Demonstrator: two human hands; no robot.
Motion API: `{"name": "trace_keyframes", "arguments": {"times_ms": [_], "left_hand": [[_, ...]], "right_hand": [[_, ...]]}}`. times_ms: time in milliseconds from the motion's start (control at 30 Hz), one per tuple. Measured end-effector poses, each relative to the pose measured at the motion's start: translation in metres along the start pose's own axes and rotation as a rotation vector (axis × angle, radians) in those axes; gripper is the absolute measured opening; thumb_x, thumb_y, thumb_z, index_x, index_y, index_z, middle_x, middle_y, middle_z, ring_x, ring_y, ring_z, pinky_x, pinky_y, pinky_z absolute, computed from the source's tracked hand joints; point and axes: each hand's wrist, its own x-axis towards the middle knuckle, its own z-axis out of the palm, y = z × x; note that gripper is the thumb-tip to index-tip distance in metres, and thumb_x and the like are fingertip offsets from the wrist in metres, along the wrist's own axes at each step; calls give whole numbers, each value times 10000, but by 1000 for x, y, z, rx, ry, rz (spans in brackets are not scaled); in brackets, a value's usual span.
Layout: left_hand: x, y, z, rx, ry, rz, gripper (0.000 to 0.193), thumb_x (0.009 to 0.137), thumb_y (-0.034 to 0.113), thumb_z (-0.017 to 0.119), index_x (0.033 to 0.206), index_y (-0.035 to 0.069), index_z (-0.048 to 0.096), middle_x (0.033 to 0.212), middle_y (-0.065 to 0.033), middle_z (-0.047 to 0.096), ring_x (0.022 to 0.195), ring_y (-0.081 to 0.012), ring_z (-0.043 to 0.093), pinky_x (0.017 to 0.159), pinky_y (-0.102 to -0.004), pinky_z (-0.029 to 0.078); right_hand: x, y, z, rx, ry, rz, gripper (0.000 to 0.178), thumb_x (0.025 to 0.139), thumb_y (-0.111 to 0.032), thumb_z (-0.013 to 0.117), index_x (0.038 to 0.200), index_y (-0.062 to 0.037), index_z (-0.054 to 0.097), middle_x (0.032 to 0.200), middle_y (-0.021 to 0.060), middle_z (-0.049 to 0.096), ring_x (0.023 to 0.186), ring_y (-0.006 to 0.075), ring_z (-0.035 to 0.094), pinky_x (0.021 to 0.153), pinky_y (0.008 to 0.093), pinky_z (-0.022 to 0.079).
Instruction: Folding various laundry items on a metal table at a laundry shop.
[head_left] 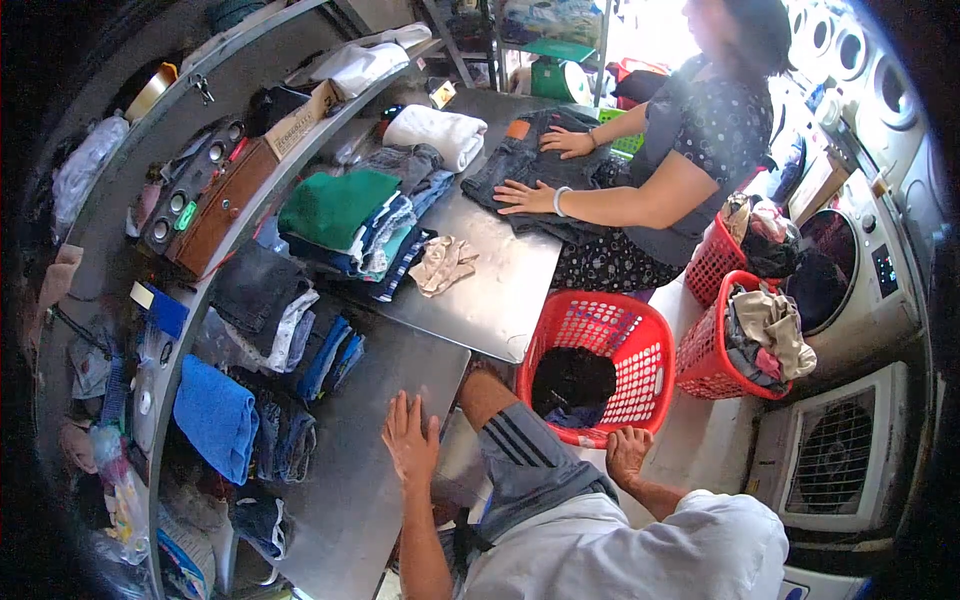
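Note:
My left hand (410, 437) lies flat on the metal table (380, 400) with its fingers stretched out and nothing under them that I can see. At my right side, my right hand (627, 455) has its fingers bent over the near rim of a red laundry basket (640, 385). Black and dark blue clothes (573, 385) lie at the bottom of that basket. Across the table, another person's hands (530, 196) press flat on dark jeans (500, 165) spread over the tabletop.
Folded clothes (340, 205) are stacked along the table's left side, near a crumpled beige cloth (444, 265) and a blue towel (216, 418). Another full red basket (712, 350) stands by a front-loading washer (850, 250). A fan unit (835, 455) is at the right; a long shelf curves along the left.

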Motion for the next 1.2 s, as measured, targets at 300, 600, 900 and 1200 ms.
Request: {"name": "trace_keyframes", "arguments": {"times_ms": [300, 600, 900, 1200], "left_hand": [[1, 1, -2, -15, -13, -3, 524, 1014, 363, 632, 1482, 133, 580, 1657, -90, 416, 1526, -328, 374, 1179, -570, 333], [1, 1, -3, -12, -16, -1, 540, 1012, 364, 631, 1495, 130, 565, 1654, -100, 419, 1525, -334, 374, 1173, -580, 334], [0, 1, -1, -15, -9, -11, 539, 1005, 368, 640, 1489, 140, 577, 1651, -100, 425, 1520, -330, 382, 1176, -579, 331], [-1, 0, -1, -2, -22, -15, 535, 1009, 372, 635, 1487, 139, 580, 1664, -88, 409, 1527, -324, 372, 1186, -577, 319]], "right_hand": [[-1, 3, 6, -16, 5, -13, 232, 979, -286, 566, 885, -124, 704, 1010, 75, 637, 1091, 294, 556, 1095, 536, 298], [0, 0, 0, 6, 5, -12, 233, 978, -284, 566, 881, -122, 702, 1002, 75, 638, 1075, 296, 558, 1084, 530, 311], [0, 1, -1, -5, -1, -14, 228, 980, -271, 564, 882, -123, 706, 1006, 75, 638, 1070, 299, 554, 1084, 529, 312], [0, 1, -2, -10, -12, -14, 231, 981, -275, 564, 883, -121, 706, 1005, 82, 636, 1079, 303, 552, 1090, 529, 310]]}}
